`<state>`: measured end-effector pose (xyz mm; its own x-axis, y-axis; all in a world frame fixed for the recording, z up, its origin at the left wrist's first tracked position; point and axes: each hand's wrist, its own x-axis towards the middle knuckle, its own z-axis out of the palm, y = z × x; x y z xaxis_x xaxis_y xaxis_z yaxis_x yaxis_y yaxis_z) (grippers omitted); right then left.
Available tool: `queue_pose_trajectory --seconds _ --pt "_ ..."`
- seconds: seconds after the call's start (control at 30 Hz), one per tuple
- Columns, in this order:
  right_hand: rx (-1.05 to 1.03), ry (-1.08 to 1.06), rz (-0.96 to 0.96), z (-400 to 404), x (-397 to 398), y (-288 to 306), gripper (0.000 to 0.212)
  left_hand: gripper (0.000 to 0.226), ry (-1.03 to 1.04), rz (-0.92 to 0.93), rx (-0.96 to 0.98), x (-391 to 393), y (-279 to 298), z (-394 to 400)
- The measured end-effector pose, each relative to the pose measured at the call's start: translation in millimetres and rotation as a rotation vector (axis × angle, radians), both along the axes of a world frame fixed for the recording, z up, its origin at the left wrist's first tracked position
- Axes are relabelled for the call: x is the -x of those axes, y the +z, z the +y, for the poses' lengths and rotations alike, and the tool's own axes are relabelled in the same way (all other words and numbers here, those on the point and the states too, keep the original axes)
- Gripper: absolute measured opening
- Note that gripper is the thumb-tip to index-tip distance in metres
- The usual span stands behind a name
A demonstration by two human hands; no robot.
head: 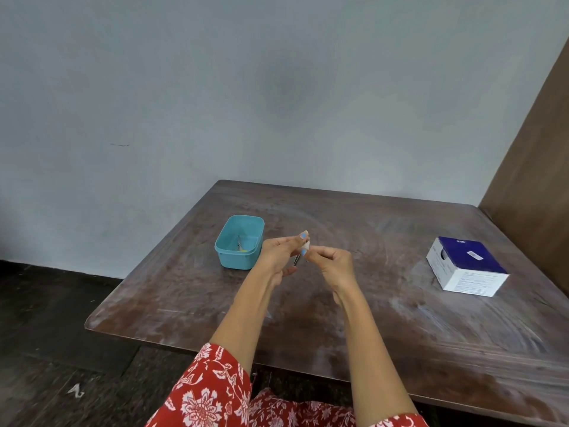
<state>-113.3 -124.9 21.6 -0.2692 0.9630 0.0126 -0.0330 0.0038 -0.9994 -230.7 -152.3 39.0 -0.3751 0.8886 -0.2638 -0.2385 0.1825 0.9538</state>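
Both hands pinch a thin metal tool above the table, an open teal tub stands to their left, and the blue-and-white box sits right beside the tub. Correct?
One slip: the head view shows the blue-and-white box far from the teal tub, on the right side of the table. The left hand and right hand do pinch the thin metal tool.

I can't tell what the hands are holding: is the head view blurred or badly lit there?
Head view: light soft and even, no glare; left hand and right hand slightly blurred, so the thin metal tool they pinch stays indistinct; wide-angle lens bows the table edges; print on the box unreadable.
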Motion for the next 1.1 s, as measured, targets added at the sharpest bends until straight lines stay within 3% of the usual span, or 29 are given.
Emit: queue_pose_trajectory --seconds 0.3,0.4,0.7,1.1 --pt "-0.006 0.002 -0.029 -1.9 1.3 -4.9 0.013 0.021 0.032 0.024 -0.004 0.1 2.1 0.3" --pt "-0.014 -0.032 0.036 -2.8 1.6 1.3 0.004 0.019 0.034 0.009 -0.016 -4.6 0.2 -2.2" --pt "-0.076 -0.023 0.057 -1.9 -8.9 1.0 0.004 0.021 -0.035 0.085 -0.080 -6.7 1.0 -2.3" --pt "-0.108 -0.015 0.076 -0.3 -17.2 2.8 0.004 0.017 -0.002 0.009 -0.124 -21.2 3.5 4.7"
